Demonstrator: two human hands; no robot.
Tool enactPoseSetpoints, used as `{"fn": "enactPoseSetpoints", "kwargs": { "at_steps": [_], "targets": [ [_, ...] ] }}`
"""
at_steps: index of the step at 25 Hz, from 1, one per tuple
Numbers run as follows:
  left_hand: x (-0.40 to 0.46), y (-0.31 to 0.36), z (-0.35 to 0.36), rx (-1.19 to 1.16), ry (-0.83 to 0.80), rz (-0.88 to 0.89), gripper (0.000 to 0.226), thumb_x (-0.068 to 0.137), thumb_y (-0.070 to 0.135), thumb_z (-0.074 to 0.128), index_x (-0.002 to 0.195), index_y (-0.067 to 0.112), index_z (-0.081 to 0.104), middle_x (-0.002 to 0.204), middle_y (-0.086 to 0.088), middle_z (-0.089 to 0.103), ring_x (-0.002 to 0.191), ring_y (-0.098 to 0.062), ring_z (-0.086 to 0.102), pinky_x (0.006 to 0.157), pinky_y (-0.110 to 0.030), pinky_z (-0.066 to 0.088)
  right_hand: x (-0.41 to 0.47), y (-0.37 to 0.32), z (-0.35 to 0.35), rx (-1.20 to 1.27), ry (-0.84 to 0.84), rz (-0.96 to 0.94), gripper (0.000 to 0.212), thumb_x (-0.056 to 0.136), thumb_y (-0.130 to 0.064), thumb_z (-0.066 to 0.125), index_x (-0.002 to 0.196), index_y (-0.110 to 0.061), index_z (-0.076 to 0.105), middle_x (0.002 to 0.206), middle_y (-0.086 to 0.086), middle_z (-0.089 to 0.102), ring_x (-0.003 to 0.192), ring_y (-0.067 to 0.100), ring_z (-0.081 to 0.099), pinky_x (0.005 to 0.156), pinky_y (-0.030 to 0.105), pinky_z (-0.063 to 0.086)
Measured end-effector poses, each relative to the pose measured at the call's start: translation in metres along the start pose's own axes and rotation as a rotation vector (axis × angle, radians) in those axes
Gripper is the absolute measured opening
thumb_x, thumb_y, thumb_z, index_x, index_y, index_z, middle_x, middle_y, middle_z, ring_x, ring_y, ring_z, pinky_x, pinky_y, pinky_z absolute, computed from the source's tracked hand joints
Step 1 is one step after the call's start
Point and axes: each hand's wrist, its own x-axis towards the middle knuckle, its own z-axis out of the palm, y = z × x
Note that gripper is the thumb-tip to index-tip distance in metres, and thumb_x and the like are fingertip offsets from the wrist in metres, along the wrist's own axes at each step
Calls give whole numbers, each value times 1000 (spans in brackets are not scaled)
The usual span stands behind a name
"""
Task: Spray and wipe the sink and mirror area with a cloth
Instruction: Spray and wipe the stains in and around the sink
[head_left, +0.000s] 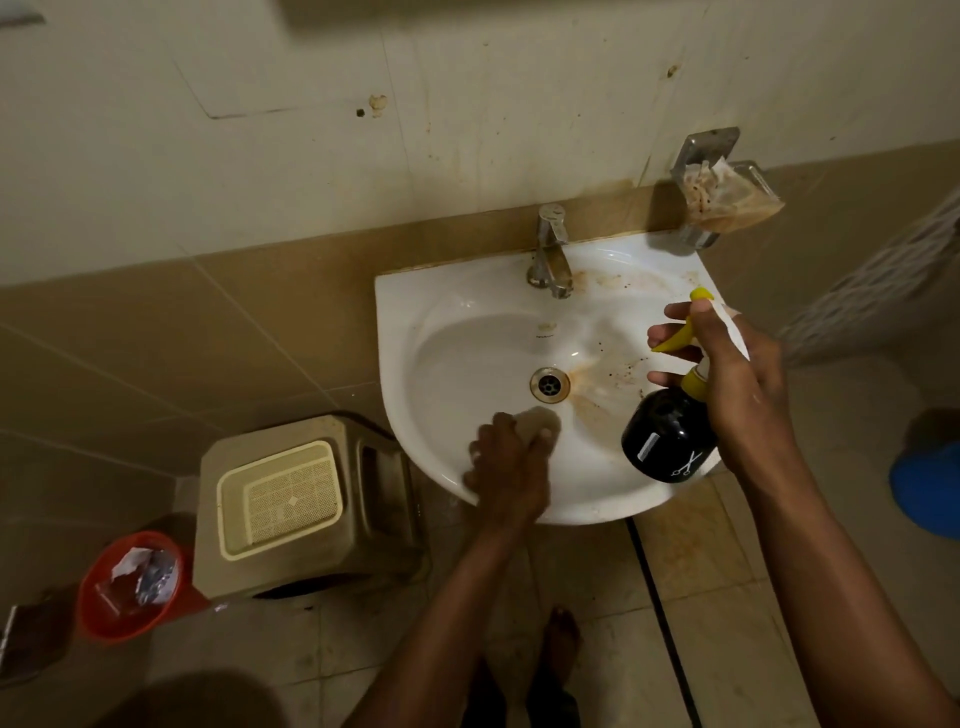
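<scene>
A white wall sink (441, 306) has brown stains on its right side, around the drain (549, 384) and behind the metal tap (550, 249). My left hand (506, 462) presses a pale cloth (537, 423) against the basin's near-left wall. My right hand (737, 379) holds a black spray bottle (667, 436) with a yellow trigger over the sink's right edge, nozzle pointing toward the stained rim. No mirror is clearly in view.
A dirty soap holder (722, 187) hangs on the wall above the sink's right corner. A beige stool (374, 488) with a cream basket (280, 501) stands left of the sink, a red bin (130, 587) beside it. A blue bucket (930, 488) sits far right.
</scene>
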Motion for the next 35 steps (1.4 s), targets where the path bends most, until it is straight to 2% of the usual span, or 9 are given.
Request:
{"fn": "enactPoseSetpoints", "kwargs": {
  "at_steps": [2, 6, 10, 13, 19, 24, 28, 33, 35],
  "targets": [
    [-5, -25, -20, 185, 255, 104, 39, 96, 42, 52, 124, 16, 44, 126, -8, 46, 118, -29, 44, 98, -47, 40, -2, 4, 6, 5, -17, 13, 38, 106, -40, 54, 116, -8, 74, 97, 11, 76, 92, 15, 75, 78, 40, 66],
    [-8, -51, -13, 496, 402, 232, 32, 91, 36, 57, 111, 10, 51, 116, -12, 50, 106, -30, 46, 81, -40, 37, -9, 15, 10, 35, -44, 44, 37, 105, -40, 57, 113, -10, 76, 95, 10, 78, 97, 22, 77, 79, 41, 67],
    [-20, -46, 13, 358, 413, 194, 32, 92, 34, 58, 110, 9, 50, 114, -11, 48, 103, -28, 46, 77, -37, 31, -11, 16, -5, 58, -27, 52, 36, 106, -39, 55, 112, -10, 75, 96, 10, 77, 99, 22, 77, 76, 37, 66],
    [-36, -37, 40, 280, 359, 165, 32, 92, 34, 56, 113, 11, 49, 117, -9, 47, 109, -28, 45, 84, -45, 41, -10, 16, -22, 49, 5, 55, 38, 106, -40, 55, 114, -9, 74, 98, 11, 76, 98, 20, 75, 77, 36, 67],
    [-51, -14, 84, 212, 223, 105, 35, 95, 37, 51, 121, 15, 46, 123, -5, 42, 118, -27, 40, 96, -45, 32, -9, 17, -42, 33, 55, 36, 37, 107, -37, 54, 116, -8, 74, 106, 20, 76, 99, 21, 76, 72, 31, 66],
    [-57, 1, 100, 106, 165, 92, 38, 93, 41, 48, 121, 16, 44, 125, -3, 39, 121, -25, 37, 97, -48, 36, -8, 19, -42, 13, 56, 38, 38, 106, -40, 54, 117, -9, 74, 100, 9, 77, 104, 25, 77, 77, 37, 68],
    [-71, 30, 112, -33, -35, 164, 39, 83, 19, 60, 119, 18, 43, 127, 0, 38, 124, -19, 30, 99, -39, 29, -8, 18, -40, -7, 49, -2, 42, 107, -41, 52, 117, -6, 73, 94, -2, 78, 103, 23, 77, 77, 36, 67],
    [-60, 41, 83, -430, -293, 60, 24, 91, 45, 55, 113, 42, 45, 115, 12, 46, 111, -12, 48, 102, -50, 44, -2, 4, -52, 20, 68, -59, 50, 107, -43, 50, 116, 1, 72, 90, -8, 79, 100, 21, 77, 80, 44, 67],
    [-51, 35, 58, -377, -205, 68, 20, 89, 53, 56, 103, 52, 41, 112, 15, 45, 111, -14, 49, 99, -48, 47, -1, -1, -57, 35, 62, -72, 51, 107, -44, 50, 116, 1, 71, 91, -7, 79, 103, 23, 77, 80, 45, 66]
  ]
}}
